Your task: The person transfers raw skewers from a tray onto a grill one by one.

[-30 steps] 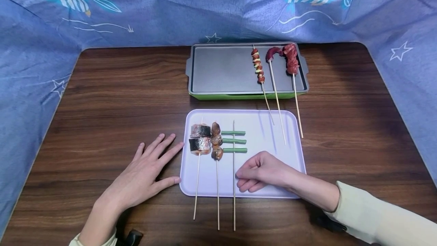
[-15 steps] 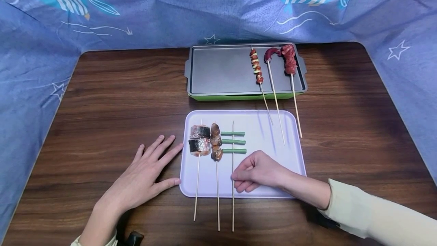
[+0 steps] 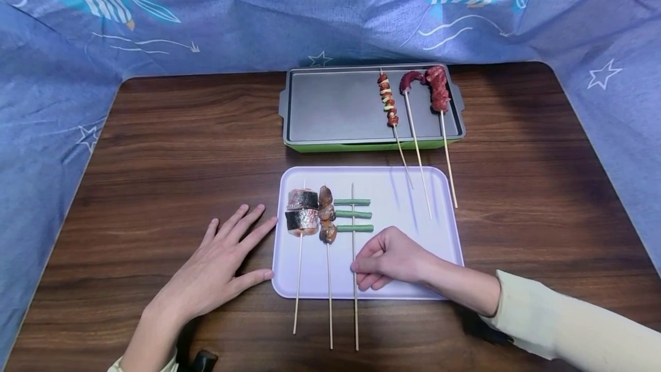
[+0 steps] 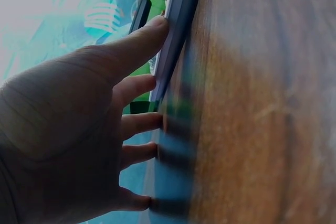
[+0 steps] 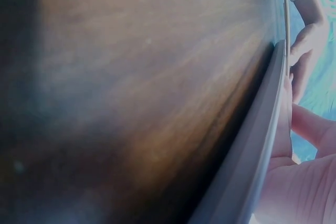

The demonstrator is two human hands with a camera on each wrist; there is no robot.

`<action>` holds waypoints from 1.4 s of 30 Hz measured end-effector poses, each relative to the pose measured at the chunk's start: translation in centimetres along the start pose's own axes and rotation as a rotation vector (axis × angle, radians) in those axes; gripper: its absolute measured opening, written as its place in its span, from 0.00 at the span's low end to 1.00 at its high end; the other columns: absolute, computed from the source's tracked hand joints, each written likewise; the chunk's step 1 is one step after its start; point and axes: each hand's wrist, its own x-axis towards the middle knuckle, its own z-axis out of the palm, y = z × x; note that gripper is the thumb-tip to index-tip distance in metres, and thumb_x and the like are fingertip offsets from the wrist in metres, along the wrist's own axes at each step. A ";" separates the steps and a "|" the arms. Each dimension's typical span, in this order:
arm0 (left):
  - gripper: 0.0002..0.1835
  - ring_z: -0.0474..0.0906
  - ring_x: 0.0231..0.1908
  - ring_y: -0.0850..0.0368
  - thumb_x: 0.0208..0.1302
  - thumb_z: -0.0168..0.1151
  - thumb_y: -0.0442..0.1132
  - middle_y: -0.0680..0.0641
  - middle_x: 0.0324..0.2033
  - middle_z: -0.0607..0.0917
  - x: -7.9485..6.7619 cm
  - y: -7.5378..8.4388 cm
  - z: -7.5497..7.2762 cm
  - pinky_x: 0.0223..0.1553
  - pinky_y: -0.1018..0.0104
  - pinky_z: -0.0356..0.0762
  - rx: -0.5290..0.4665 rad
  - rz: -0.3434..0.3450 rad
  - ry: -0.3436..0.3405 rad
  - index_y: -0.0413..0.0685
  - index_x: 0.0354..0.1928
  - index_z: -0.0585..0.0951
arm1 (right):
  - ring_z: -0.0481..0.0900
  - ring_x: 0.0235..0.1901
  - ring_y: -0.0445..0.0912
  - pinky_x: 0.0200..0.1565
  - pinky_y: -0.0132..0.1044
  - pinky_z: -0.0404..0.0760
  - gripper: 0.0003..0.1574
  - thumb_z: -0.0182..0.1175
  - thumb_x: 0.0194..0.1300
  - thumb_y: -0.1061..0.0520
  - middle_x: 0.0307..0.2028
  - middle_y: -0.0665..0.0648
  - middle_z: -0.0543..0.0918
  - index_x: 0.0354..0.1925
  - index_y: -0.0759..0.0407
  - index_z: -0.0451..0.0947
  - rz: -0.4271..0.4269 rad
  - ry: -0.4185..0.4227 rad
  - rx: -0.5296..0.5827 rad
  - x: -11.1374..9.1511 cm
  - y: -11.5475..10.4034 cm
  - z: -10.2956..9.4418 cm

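Observation:
My right hand (image 3: 389, 260) pinches the bare stick of a green bean skewer (image 3: 354, 215) between thumb and fingertips, just below its three green pieces. The skewer lies on a pale lavender tray (image 3: 413, 245), with its stick end past the near rim. To its left lie a skewer of brown meat chunks (image 3: 327, 214) and a skewer of two dark-wrapped rolls (image 3: 302, 211). My left hand (image 3: 217, 268) rests with fingers spread on the table, its thumb and forefinger tips at the tray's left rim. In the left wrist view, the left thumb (image 4: 142, 40) is at the tray's edge.
Behind the tray stands a grey griddle (image 3: 335, 105) on a green base. On its right side lie a red and yellow skewer (image 3: 388, 99), a purple tentacle skewer (image 3: 412, 81) and a red meat skewer (image 3: 439, 90), their sticks reaching over the tray. A blue cloth (image 3: 258, 16) hangs behind.
My right hand has moved slightly left onto the green bean skewer's stick. The stick's near end has shifted a little to the right. My left hand stays in place.

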 end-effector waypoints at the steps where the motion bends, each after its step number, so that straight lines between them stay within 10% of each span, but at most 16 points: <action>1: 0.44 0.42 0.75 0.45 0.63 0.56 0.68 0.51 0.76 0.50 0.0 0.0 0.0 0.62 0.27 0.47 0.001 -0.001 0.000 0.68 0.77 0.52 | 0.87 0.26 0.51 0.30 0.41 0.85 0.11 0.65 0.63 0.62 0.25 0.64 0.86 0.35 0.73 0.84 -0.002 0.003 0.001 -0.1 0.0 0.0; 24: 0.44 0.41 0.75 0.45 0.63 0.56 0.68 0.51 0.76 0.50 0.1 -0.1 0.1 0.62 0.27 0.46 -0.006 -0.001 -0.003 0.69 0.77 0.52 | 0.87 0.25 0.49 0.31 0.40 0.85 0.11 0.64 0.63 0.63 0.28 0.64 0.86 0.38 0.74 0.82 -0.013 0.039 0.030 -2.4 0.1 -1.2; 42: 0.44 0.41 0.75 0.45 0.63 0.55 0.69 0.51 0.76 0.50 0.0 0.0 0.1 0.63 0.28 0.46 -0.001 -0.004 -0.001 0.69 0.77 0.52 | 0.87 0.27 0.52 0.33 0.43 0.85 0.12 0.65 0.63 0.63 0.28 0.62 0.87 0.38 0.75 0.82 -0.150 0.038 -0.113 -4.0 -5.3 -2.3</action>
